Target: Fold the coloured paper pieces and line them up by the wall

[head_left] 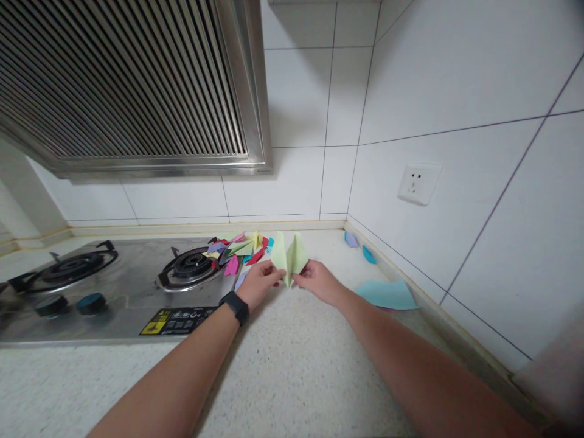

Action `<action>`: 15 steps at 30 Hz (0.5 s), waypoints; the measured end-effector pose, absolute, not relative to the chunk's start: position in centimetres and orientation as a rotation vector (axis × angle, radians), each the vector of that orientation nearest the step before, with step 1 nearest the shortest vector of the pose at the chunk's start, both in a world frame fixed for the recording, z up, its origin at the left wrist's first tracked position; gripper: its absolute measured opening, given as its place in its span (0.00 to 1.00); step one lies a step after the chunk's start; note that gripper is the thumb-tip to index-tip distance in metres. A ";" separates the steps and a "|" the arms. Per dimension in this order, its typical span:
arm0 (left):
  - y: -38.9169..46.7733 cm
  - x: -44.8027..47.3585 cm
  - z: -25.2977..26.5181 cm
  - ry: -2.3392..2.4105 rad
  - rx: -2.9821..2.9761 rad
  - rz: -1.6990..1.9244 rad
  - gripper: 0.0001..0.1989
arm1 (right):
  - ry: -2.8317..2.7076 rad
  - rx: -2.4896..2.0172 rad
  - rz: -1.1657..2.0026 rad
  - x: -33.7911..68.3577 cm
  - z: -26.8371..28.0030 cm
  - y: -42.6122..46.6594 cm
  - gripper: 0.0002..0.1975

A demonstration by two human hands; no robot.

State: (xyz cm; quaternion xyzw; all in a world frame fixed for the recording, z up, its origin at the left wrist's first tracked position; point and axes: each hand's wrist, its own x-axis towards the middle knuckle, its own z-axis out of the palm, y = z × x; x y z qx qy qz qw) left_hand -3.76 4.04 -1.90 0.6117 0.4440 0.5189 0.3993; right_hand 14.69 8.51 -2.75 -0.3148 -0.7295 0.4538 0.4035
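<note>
A pale green folded sheet of paper (296,255) stands above the counter, its two flaps spread apart in a V and its creased lower end pointing toward me. My left hand (261,281), with a black watch on the wrist, pinches the left flap near the bottom. On the other side, my right hand (318,281) grips the right flap between thumb and fingers. Just left of my left hand lies a heap of colourful folded papers (239,248), partly on the stove's edge. Some of the heap is hidden behind my hand.
A steel gas stove (123,304) with two burners fills the left side, below a range hood (182,165). Light blue paper (387,294) lies right of my right forearm. Small folded pieces, purple (351,239) and blue (368,255), rest by the tiled right wall.
</note>
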 end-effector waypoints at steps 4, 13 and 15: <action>4.3 -4.5 -2.0 1.259 1.656 1.471 0.13 | -1.829 -0.817 0.895 15.2 -2.2 9.0 0.09; 4.0 -5.2 -1.4 0.962 1.597 1.532 0.14 | -1.689 -0.553 1.006 16.1 -0.5 8.2 0.11; 4.1 -5.2 -1.6 0.943 1.553 1.522 0.15 | -1.650 -0.535 1.052 16.1 -0.6 8.2 0.12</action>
